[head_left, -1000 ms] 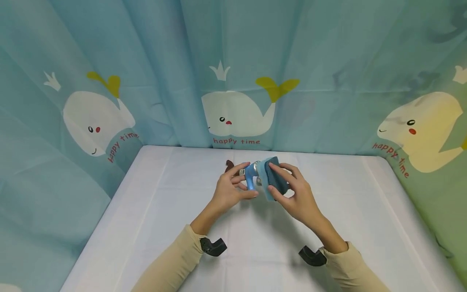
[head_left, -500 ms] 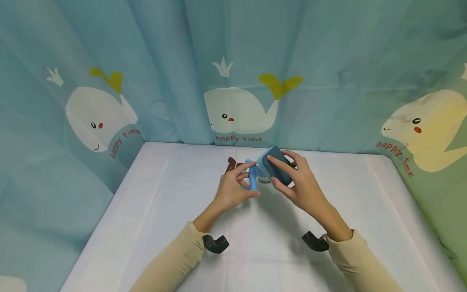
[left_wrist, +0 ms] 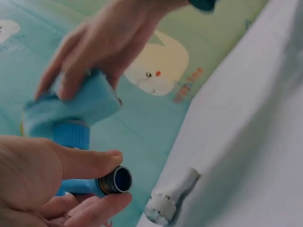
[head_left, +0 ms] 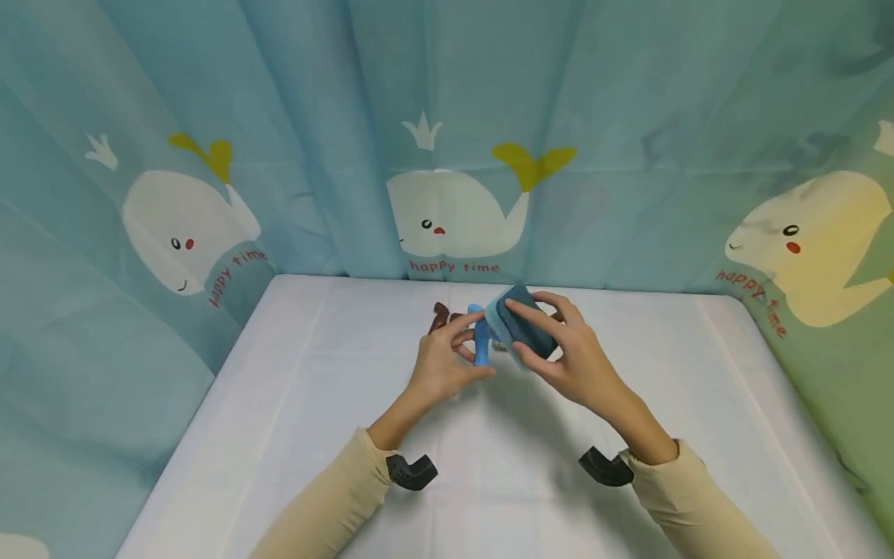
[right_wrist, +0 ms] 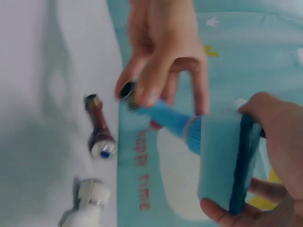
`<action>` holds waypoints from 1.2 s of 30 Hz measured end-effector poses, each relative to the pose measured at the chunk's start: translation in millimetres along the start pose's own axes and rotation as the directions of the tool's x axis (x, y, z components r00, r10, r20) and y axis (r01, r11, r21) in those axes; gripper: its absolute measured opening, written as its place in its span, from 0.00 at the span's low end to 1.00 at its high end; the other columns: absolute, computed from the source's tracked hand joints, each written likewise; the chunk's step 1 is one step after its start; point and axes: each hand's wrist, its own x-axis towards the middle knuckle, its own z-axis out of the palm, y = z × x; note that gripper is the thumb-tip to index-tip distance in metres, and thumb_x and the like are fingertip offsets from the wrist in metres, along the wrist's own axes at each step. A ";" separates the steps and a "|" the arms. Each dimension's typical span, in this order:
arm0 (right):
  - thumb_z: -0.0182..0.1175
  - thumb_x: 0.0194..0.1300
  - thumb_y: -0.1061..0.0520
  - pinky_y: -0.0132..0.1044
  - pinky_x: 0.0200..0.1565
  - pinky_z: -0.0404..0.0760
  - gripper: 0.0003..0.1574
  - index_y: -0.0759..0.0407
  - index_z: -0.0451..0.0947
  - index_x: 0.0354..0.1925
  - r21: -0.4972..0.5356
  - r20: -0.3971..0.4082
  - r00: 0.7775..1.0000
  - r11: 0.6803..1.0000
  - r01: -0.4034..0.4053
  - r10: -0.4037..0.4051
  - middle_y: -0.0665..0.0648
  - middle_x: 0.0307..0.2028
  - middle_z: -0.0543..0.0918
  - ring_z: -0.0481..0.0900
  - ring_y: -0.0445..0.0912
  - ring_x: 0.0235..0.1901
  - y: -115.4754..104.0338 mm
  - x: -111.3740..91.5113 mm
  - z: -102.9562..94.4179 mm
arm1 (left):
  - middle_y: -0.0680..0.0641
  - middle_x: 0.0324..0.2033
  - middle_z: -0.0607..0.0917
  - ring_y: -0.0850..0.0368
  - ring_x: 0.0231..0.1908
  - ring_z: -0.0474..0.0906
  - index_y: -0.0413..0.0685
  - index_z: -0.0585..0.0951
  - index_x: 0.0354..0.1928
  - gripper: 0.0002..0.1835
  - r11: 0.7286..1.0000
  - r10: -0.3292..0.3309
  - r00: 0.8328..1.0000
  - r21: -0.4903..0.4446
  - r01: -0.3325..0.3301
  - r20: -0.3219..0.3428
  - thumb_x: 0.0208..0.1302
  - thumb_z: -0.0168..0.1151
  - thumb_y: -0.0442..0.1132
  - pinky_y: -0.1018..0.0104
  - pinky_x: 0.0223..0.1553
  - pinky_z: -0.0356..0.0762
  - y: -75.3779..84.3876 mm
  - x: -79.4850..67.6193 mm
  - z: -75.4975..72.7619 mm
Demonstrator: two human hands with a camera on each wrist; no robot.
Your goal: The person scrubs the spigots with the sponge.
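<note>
A light-blue tube [head_left: 482,341] is gripped in my left hand [head_left: 440,363], above the table. In the left wrist view the thumb and fingers pinch near its dark, hollow, ringed end [left_wrist: 122,180]. Its other end has a ribbed blue collar [right_wrist: 193,135]. My right hand [head_left: 583,361] holds a scrubbing sponge [right_wrist: 220,161] of pale-blue foam with a dark-blue rough layer. The foam side lies against the collar, hiding the tube's tip in the right wrist view. In the head view the dark layer faces my right fingers.
A brown piece [right_wrist: 98,120] of similar shape, with a shiny end, lies on the white-covered table [head_left: 335,435] beyond my left hand. Near it lies a white piece [right_wrist: 90,201] with a ribbed collar. A curtain printed with whales [head_left: 454,213] hangs behind the table.
The sponge has risen a little and turned so its dark face shows more, and the blue tube has turned in my left fingers. Both hands keep their holds.
</note>
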 end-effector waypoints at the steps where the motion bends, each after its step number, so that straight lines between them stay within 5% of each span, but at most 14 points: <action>1: 0.72 0.62 0.62 0.51 0.38 0.85 0.36 0.53 0.77 0.68 -0.010 0.003 1.000 1.000 -0.004 0.004 0.70 0.64 0.72 0.79 0.59 0.48 0.2 0.8 0.2 | 0.43 0.51 0.89 0.62 0.31 0.85 0.58 0.77 0.70 0.45 1.000 0.007 1.000 0.007 -0.007 -0.003 0.46 0.85 0.32 0.53 0.47 0.83 0.1 0.2 -0.4; 8: 0.71 0.63 0.61 0.51 0.37 0.86 0.36 0.52 0.77 0.69 0.007 0.022 1.000 1.000 -0.016 0.015 0.70 0.64 0.71 0.79 0.58 0.47 -0.3 1.1 1.4 | 0.44 0.51 0.89 0.62 0.31 0.85 0.58 0.77 0.69 0.45 1.000 -0.015 1.000 -0.020 0.016 0.019 0.46 0.84 0.32 0.62 0.38 0.84 -3.5 0.8 -2.2; 16: 0.71 0.63 0.61 0.52 0.37 0.86 0.36 0.53 0.76 0.69 0.010 0.013 1.000 1.000 -0.002 0.002 0.70 0.65 0.72 0.80 0.60 0.48 3.2 1.0 0.7 | 0.47 0.52 0.88 0.61 0.33 0.86 0.62 0.76 0.71 0.46 0.993 -0.050 0.996 -0.107 0.058 0.076 0.48 0.84 0.32 0.59 0.39 0.83 -2.9 0.9 -5.4; 23: 0.72 0.62 0.63 0.49 0.38 0.87 0.38 0.54 0.75 0.70 0.057 -0.042 0.994 0.994 -0.095 0.098 0.67 0.64 0.73 0.80 0.59 0.53 11.8 -9.3 9.4 | 0.41 0.52 0.88 0.53 0.35 0.87 0.59 0.75 0.72 0.46 0.937 -0.133 0.982 -0.307 0.168 0.131 0.49 0.83 0.31 0.63 0.34 0.84 -2.0 0.5 -7.1; 28: 0.73 0.60 0.62 0.46 0.38 0.87 0.39 0.54 0.76 0.70 0.094 -0.061 0.998 0.995 -0.023 0.029 0.67 0.64 0.73 0.81 0.58 0.52 2.9 -16.2 17.6 | 0.38 0.51 0.88 0.52 0.35 0.88 0.56 0.74 0.72 0.45 0.920 -0.146 0.983 -0.349 0.176 0.111 0.51 0.82 0.32 0.63 0.34 0.86 -1.3 3.1 -6.9; 33: 0.74 0.59 0.63 0.57 0.44 0.85 0.39 0.53 0.77 0.69 0.046 -0.120 0.993 0.999 -0.008 0.013 0.69 0.65 0.72 0.79 0.61 0.53 7.9 -6.4 13.5 | 0.41 0.53 0.87 0.50 0.34 0.88 0.61 0.73 0.73 0.46 0.889 -0.137 0.966 -0.403 0.218 0.220 0.52 0.80 0.28 0.65 0.35 0.84 -0.8 2.0 -6.3; 36: 0.74 0.59 0.63 0.54 0.40 0.86 0.39 0.54 0.77 0.68 0.015 -0.102 0.995 1.000 0.004 -0.002 0.70 0.65 0.72 0.80 0.60 0.50 9.3 -2.8 8.1 | 0.41 0.52 0.88 0.51 0.33 0.87 0.58 0.72 0.74 0.46 0.912 -0.125 0.965 -0.356 0.203 0.230 0.52 0.80 0.30 0.66 0.34 0.83 -2.3 1.6 -4.6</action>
